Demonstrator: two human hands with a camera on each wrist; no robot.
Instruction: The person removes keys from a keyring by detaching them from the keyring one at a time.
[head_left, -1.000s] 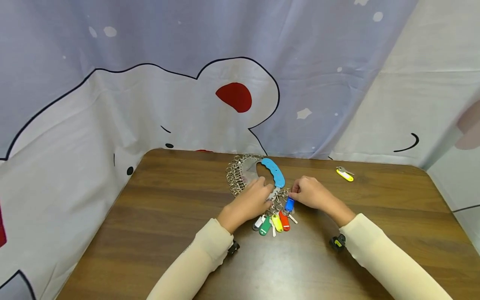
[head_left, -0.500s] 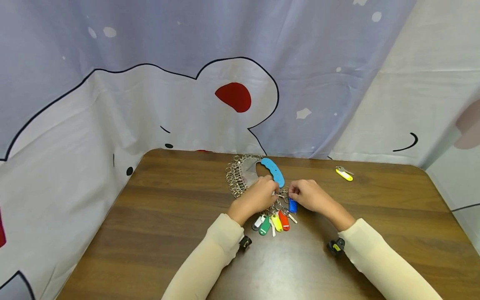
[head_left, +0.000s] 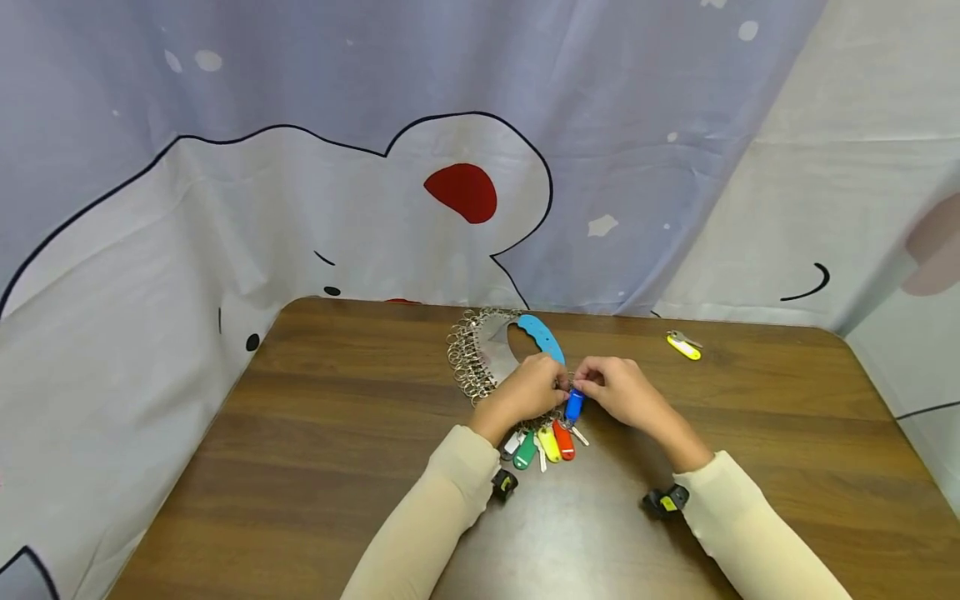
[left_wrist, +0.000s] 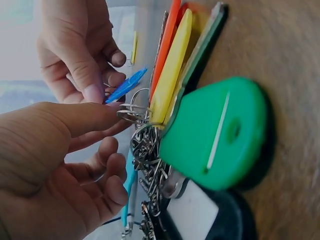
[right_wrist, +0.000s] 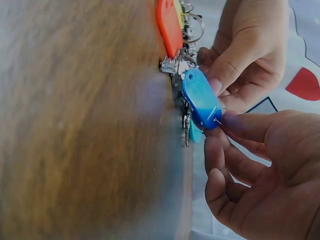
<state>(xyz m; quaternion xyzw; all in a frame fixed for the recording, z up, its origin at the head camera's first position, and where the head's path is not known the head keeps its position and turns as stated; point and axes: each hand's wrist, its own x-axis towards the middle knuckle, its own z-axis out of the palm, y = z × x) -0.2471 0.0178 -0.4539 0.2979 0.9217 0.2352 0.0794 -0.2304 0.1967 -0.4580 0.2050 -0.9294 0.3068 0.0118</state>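
A key holder lies at the table's back: a curved grey metal plate (head_left: 492, 346), a light blue grip (head_left: 542, 335) and many small metal rings (head_left: 467, 362) along its edge. My right hand (head_left: 618, 390) pinches a blue key tag (right_wrist: 201, 97) by its ring end, at the holder's right side. My left hand (head_left: 531, 388) meets it there, thumb and finger pinching metal rings (left_wrist: 133, 114) beside the tag. Below the hands lie a red tag (head_left: 563, 441), a yellow tag (head_left: 549, 445), a green tag (left_wrist: 215, 132) and a black-and-white tag (left_wrist: 192, 212), with keys among them.
Another yellow tag (head_left: 683, 347) with a key lies apart at the back right of the wooden table (head_left: 337, 467). A printed curtain (head_left: 375, 217) hangs behind the table's back edge. Each wrist wears a small black camera.
My left hand has moved right, from over the plate to the rings by the right hand. The blue tag has shifted slightly and the two hands have come together.
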